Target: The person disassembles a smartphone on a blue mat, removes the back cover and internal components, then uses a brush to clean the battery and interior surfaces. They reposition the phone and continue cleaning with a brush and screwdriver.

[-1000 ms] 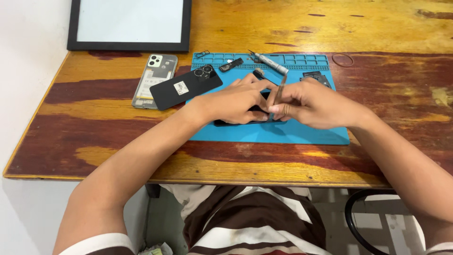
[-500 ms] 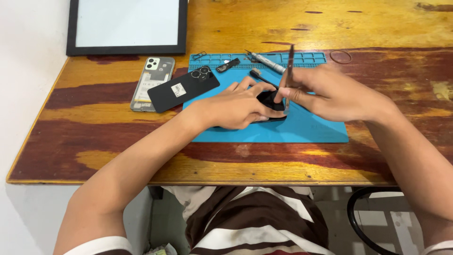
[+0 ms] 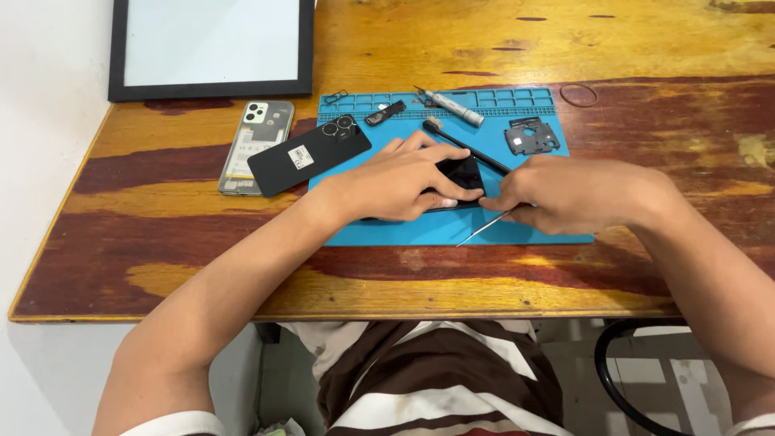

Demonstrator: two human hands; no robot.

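Observation:
My left hand point(image 3: 408, 179) presses down on a dark phone point(image 3: 460, 173) that lies on the blue repair mat point(image 3: 404, 230). My right hand point(image 3: 565, 194) sits just right of the phone, its fingertips at the phone's edge, and grips thin metal tweezers point(image 3: 484, 228) whose tip points down-left over the mat. Most of the phone is hidden under my left hand.
A black back cover point(image 3: 307, 155) and an opened grey phone point(image 3: 254, 145) lie left of the mat. On the mat are a black brush point(image 3: 464, 145), a silver tool point(image 3: 452, 105), a small black part point(image 3: 386, 113) and a dark frame piece point(image 3: 531, 136). A black-framed white panel point(image 3: 211, 47) stands behind.
My right hand has come down from holding the tweezers upright over the phone to lying low at the phone's right edge. The left hand has stayed on the phone.

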